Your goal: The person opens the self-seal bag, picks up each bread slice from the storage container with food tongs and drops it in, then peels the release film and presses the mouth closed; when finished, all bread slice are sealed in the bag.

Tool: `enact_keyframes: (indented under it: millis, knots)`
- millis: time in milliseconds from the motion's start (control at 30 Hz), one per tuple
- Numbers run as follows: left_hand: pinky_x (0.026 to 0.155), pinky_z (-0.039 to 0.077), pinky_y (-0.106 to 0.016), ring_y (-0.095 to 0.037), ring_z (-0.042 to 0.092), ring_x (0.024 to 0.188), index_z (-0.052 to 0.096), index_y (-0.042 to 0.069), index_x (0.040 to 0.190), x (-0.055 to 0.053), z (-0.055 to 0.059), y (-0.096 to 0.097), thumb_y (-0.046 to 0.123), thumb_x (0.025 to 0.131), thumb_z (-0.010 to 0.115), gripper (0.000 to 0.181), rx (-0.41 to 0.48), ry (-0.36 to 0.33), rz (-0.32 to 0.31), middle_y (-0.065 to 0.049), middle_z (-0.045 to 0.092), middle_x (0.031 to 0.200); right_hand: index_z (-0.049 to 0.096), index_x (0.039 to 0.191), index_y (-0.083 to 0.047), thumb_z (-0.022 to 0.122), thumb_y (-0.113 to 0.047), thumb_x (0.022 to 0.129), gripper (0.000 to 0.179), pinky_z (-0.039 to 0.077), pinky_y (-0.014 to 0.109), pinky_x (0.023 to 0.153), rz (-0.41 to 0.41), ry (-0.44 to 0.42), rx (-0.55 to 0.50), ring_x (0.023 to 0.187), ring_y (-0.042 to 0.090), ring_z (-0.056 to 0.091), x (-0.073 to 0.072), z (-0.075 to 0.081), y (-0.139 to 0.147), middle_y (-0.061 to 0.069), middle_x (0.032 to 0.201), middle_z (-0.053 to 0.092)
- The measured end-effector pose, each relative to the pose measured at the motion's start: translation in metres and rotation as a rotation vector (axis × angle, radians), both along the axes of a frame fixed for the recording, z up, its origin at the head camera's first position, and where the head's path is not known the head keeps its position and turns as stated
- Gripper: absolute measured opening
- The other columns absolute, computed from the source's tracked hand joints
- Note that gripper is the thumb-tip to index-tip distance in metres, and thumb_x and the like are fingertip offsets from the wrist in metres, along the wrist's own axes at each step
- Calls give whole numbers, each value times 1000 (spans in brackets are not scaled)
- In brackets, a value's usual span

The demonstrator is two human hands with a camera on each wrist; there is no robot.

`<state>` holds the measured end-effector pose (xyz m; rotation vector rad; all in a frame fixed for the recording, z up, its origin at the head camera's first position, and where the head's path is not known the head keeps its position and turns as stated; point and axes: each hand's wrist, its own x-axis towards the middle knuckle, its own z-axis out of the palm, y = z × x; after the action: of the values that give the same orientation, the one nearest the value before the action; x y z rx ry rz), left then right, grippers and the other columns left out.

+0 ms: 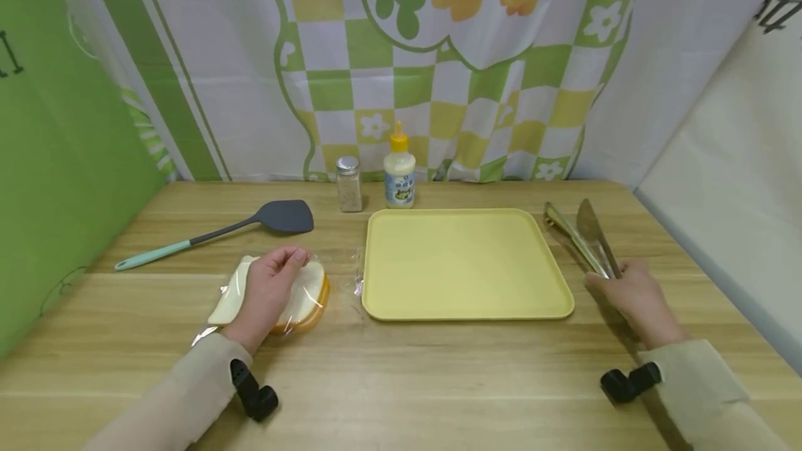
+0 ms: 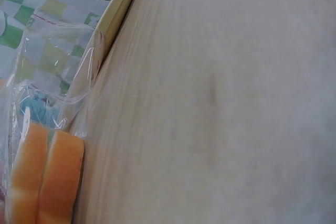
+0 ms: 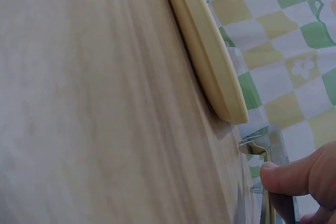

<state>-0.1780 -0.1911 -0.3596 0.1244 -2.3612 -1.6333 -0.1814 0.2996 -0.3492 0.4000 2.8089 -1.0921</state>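
Sliced bread point(image 1: 310, 294) in a clear plastic bag point(image 1: 341, 266) lies on the left of the table. My left hand point(image 1: 269, 291) is over it, thumb and fingertips together at the bag's film. In the left wrist view, two crusted bread slices point(image 2: 60, 177) sit side by side, with the loose end of the bag point(image 2: 52, 61) standing up beyond them. On the right, my right hand point(image 1: 635, 298) grips metal tongs point(image 1: 583, 242) near the handle end. Their two arms stand apart, one a broad flat blade, the other narrower; the right wrist view shows my thumb point(image 3: 289, 179) on the narrower arm.
A yellow tray point(image 1: 464, 263) lies at the centre. Behind it stand a squeeze bottle point(image 1: 399, 176) with a yellow cap and a shaker jar point(image 1: 349, 185). A dark spatula point(image 1: 282, 216) with a mint handle rests at the back left. A checkered curtain point(image 1: 407, 89) hangs behind the table.
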Motion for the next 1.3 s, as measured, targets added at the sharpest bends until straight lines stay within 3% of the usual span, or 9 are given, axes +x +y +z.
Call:
enact_keyframes:
  millis: [200,333,467,600,700,867,1033,1167,1300]
  knots:
    - [76,44,-12,2,55,83,66,-2,101,-1,7,-2,23,94,55,28,-55,-3,-45,-15,66,101,11,136,20,57,-45,87,93,41,59,85,-27,27,12,109,55,38,-1,8,-2,47,126,28]
    - [76,44,-17,2,55,85,67,1,101,1,23,-7,23,94,56,26,-218,52,-131,-14,67,101,24,133,21,55,-43,89,83,37,62,86,1,190,110,108,57,37,-2,15,-9,46,123,34]
    - [79,46,-29,-12,57,92,66,2,106,-7,53,-10,24,95,52,27,-308,81,-212,-14,66,106,37,128,17,52,-36,93,66,37,57,84,131,345,94,105,49,43,-8,31,-36,39,117,45]
    - [83,47,-40,-25,58,101,63,5,115,-26,80,-6,26,97,49,30,-390,-9,-303,-14,63,115,48,123,10,51,-32,94,51,42,48,82,294,363,7,103,37,49,-18,46,-82,26,113,53]
    - [85,47,-44,-30,58,103,61,5,119,-42,88,0,21,97,49,29,-528,-47,-404,-15,62,117,56,116,4,54,-28,94,39,45,43,78,407,355,-22,98,31,54,-30,48,-121,19,106,60]
    - [86,48,-44,-32,59,103,63,-1,115,-63,78,10,10,94,53,25,-727,-8,-588,-18,63,114,61,113,-2,56,-26,93,32,47,39,78,543,318,-112,95,25,57,-47,40,-181,12,102,64]
    - [86,48,-42,-30,61,100,66,-2,109,-72,61,18,8,91,57,22,-800,8,-710,-16,66,108,63,114,-3,57,-26,91,32,48,36,80,621,271,-179,96,23,58,-54,30,-228,9,105,66]
    - [83,48,-40,-25,61,95,68,1,103,-73,50,20,9,90,59,18,-798,0,-730,-11,68,102,64,113,-3,57,-21,91,30,49,33,81,661,242,-205,98,21,60,-58,24,-257,9,107,66]
    - [72,45,-33,-17,56,79,69,2,95,-70,40,19,12,91,58,15,-741,-64,-693,-8,67,90,67,109,-4,58,-16,90,24,49,29,78,670,203,-207,94,19,60,-60,19,-275,9,104,67]
